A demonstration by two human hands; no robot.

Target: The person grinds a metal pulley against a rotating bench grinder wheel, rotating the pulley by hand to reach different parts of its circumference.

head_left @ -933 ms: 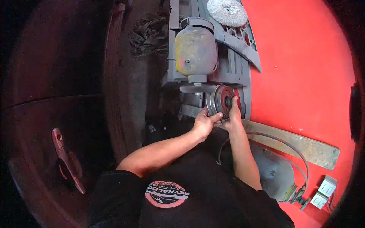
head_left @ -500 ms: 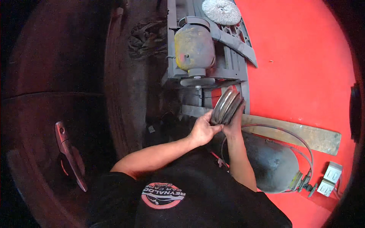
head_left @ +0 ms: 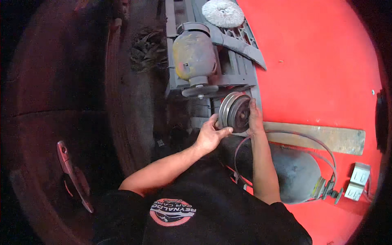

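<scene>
Head view, looking down: red wall point(head_left: 310, 85) fills the right side, dark car door point(head_left: 45, 151) the left. Gray bench point(head_left: 237, 80) at top centre, dusty. Below and to the right, one rounded gray tank point(head_left: 300, 173), on its side, its valve end pointing right; opaque, so we cannot tell what it contains. Tan board point(head_left: 318, 136) runs just above the tank, against the red. Gray motor point(head_left: 195, 57), yellow-stained, sits on the bench, a disc wheel on its near end. White fluffy pad point(head_left: 222, 13) lies at the bench's far end.

Grooved metal pulley point(head_left: 240, 113) is held up in front of our body, below the bench's near edge, its dark face turned partly to the right. Both our hands grasp it. Left hand point(head_left: 209, 134): partly curled, thumb along the lower rim, fingertips at the left side. Right hand point(head_left: 256, 117): wrapped on the right edge, thumb upward; its other fingers are mostly hidden, so we cannot tell how tightly they close.
</scene>
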